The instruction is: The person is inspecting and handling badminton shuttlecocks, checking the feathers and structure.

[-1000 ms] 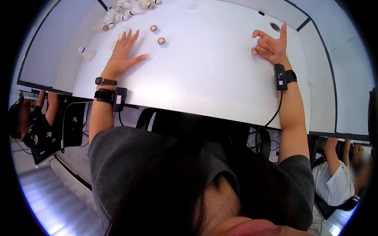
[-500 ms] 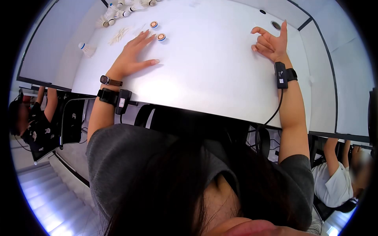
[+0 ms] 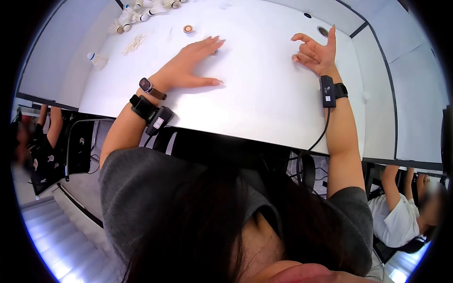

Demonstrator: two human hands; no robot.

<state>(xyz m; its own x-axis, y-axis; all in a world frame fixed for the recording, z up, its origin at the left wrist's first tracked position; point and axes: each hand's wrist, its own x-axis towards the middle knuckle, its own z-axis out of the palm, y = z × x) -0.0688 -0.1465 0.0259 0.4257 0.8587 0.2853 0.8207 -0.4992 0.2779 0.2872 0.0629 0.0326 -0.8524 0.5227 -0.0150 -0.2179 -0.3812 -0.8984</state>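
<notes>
1. Presently, left hand [image 3: 191,61]: thumb and fingers spread apart; small round piece [image 3: 215,52] mostly hidden at the fingertips, contact cannot be told.
2. Right hand [image 3: 317,55]: fingers half-curled, thumb apart.
3. Copper-centred disc [image 3: 188,29] on white table [image 3: 259,104], beyond left hand; pale sticks [image 3: 134,44] farther left.

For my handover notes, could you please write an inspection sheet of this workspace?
Surface: smooth white desk, faint marks near far edge
Job's things: small round tan-centred disc lies on the desk; another small piece mostly hidden by the left hand
Clutter: white feathered shuttlecocks clustered far left, lone blue-marked white shuttlecock, pale thin sticks
Hands: left palm down, fingers spread; right hand partly curled, nothing seen in it
Cables: thin black cable from rectangular black box on right wrist, over desk edge
Surroundings: white panels; person in black patterned shirt left, person in white shirt right
</notes>
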